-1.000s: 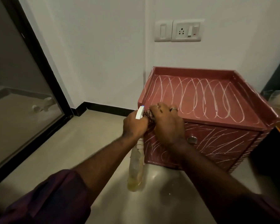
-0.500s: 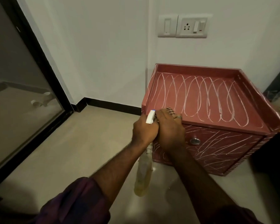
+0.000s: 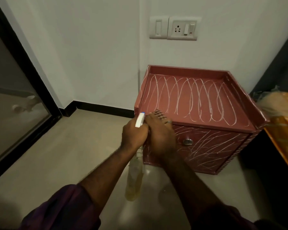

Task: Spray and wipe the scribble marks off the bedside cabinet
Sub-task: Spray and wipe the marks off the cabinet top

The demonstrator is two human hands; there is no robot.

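Note:
The reddish-brown bedside cabinet [image 3: 198, 103] stands against the white wall. White scribble loops cover its top and white strokes cross its drawer front. My left hand [image 3: 134, 136] grips the neck of a clear spray bottle [image 3: 134, 180]; the white nozzle head sticks up above my fist and the body hangs down. My right hand [image 3: 161, 135] lies against my left at the cabinet's front left corner, fingers curled on a dark checked cloth [image 3: 159, 113], of which only a small part shows above the fingers.
A round metal knob [image 3: 187, 141] sits on the drawer front. A switch and socket plate [image 3: 173, 28] is on the wall above. A dark-framed glass door [image 3: 15, 97] stands at the left, an orange-covered bed edge [image 3: 283, 123] at the right. The floor is pale tile.
Both hands stay pressed together at the cabinet's front left corner. The view has shifted, so the cabinet sits lower and further right in the frame.

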